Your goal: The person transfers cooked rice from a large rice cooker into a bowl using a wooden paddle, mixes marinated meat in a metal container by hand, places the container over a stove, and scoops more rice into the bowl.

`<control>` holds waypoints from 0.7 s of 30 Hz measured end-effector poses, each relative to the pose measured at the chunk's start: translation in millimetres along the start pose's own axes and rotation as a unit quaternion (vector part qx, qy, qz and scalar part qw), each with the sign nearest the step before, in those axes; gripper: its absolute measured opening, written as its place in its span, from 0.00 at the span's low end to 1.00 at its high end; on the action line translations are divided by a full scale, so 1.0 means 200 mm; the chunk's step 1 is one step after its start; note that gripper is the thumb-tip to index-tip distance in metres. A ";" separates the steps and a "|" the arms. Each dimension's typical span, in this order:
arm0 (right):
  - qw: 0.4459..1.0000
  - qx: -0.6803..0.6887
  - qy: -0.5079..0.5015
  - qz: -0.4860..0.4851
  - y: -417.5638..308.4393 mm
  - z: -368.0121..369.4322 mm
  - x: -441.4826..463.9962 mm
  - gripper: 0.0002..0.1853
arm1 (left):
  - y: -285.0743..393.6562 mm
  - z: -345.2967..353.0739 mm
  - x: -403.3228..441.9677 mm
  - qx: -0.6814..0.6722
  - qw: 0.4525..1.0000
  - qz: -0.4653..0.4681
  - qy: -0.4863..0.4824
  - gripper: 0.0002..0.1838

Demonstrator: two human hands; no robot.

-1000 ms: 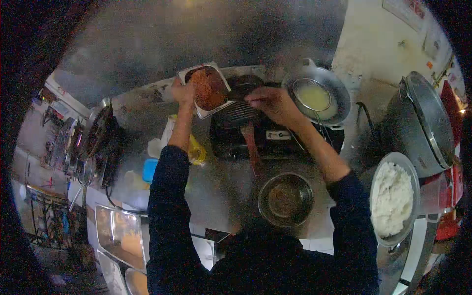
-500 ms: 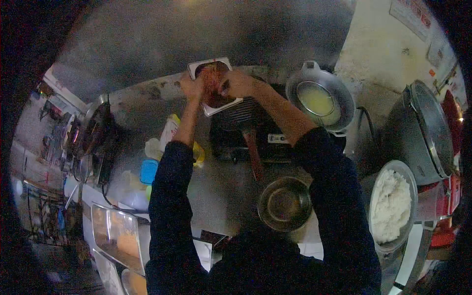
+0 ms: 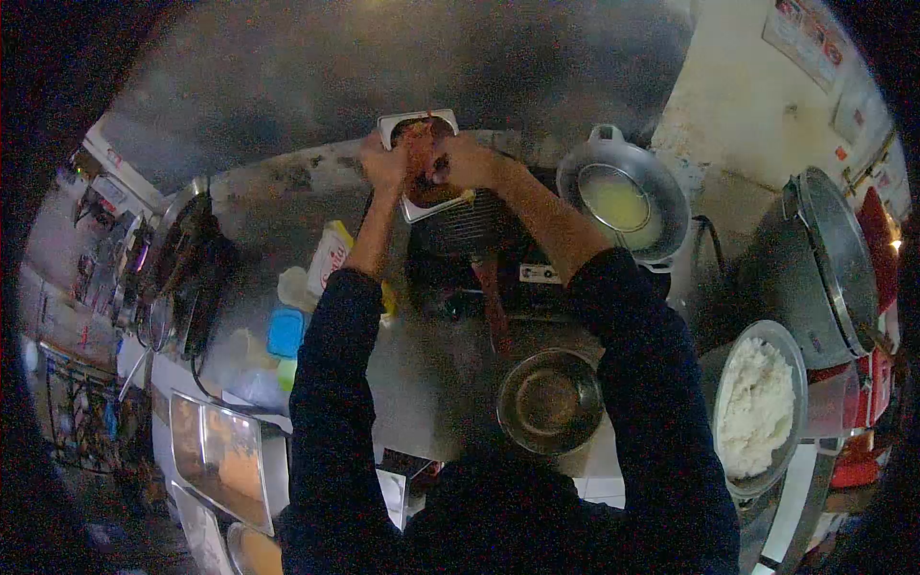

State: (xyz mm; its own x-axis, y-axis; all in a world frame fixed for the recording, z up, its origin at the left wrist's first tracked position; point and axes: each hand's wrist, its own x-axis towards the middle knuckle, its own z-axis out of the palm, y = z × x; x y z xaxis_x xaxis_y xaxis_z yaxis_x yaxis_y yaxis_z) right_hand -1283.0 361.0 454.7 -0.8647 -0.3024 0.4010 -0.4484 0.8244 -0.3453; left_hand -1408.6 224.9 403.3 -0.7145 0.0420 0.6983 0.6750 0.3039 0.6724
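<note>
Right hand [image 3: 470,162]: I've moved it over the tin [image 3: 422,212]; fingers, can't tell.
Left hand [image 3: 384,163]: fingers holding tin's side.
Inside: reddish food [image 3: 416,153].

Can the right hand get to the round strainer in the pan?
Probably yes: nothing seems to block the way from the right hand to the round strainer, though the hand is at the container.
</note>
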 end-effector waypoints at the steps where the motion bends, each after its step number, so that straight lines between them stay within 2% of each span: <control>1: 1.000 0.001 0.003 -0.007 0.01 0.00 0.00 0.10 | 0.00 0.00 0.00 -0.002 1.000 0.020 0.010 0.16; 3: 1.000 0.003 0.008 -0.022 -0.01 -0.04 -0.03 0.10 | 0.04 -0.02 -0.01 -0.005 0.998 0.059 0.030 0.17; 6: 0.999 0.027 -0.007 -0.016 -0.04 -0.07 -0.04 0.09 | 0.14 -0.03 -0.03 -0.057 0.998 0.024 0.012 0.17; 9: 0.999 0.026 0.010 -0.016 0.01 -0.07 -0.02 0.08 | 0.11 -0.03 -0.02 -0.019 0.999 0.036 0.024 0.17; 12: 0.991 0.130 0.002 -0.018 0.04 -0.17 -0.03 0.07 | -0.03 -0.01 -0.01 0.079 0.995 0.051 0.034 0.17; 15: 0.995 0.075 -0.069 0.018 0.04 -0.21 -0.04 0.06 | -0.05 -0.03 0.01 0.153 0.988 0.024 0.016 0.18; 18: 0.999 0.029 -0.029 0.004 0.16 -0.05 -0.04 0.05 | 0.08 -0.03 -0.02 -0.018 0.997 0.032 0.066 0.17; 21: 0.999 -0.012 -0.010 -0.047 0.12 -0.03 -0.08 0.04 | 0.01 -0.01 0.01 0.176 0.970 0.108 0.130 0.15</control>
State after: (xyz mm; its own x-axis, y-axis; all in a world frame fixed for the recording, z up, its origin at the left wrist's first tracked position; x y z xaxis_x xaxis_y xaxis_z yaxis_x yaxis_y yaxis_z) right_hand -1278.9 388.1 446.5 -0.8241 -0.3880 0.4127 -0.5220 0.8031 -0.2874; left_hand -1408.9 222.8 406.8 -0.4622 -0.0863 0.8826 0.6667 0.6225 0.4100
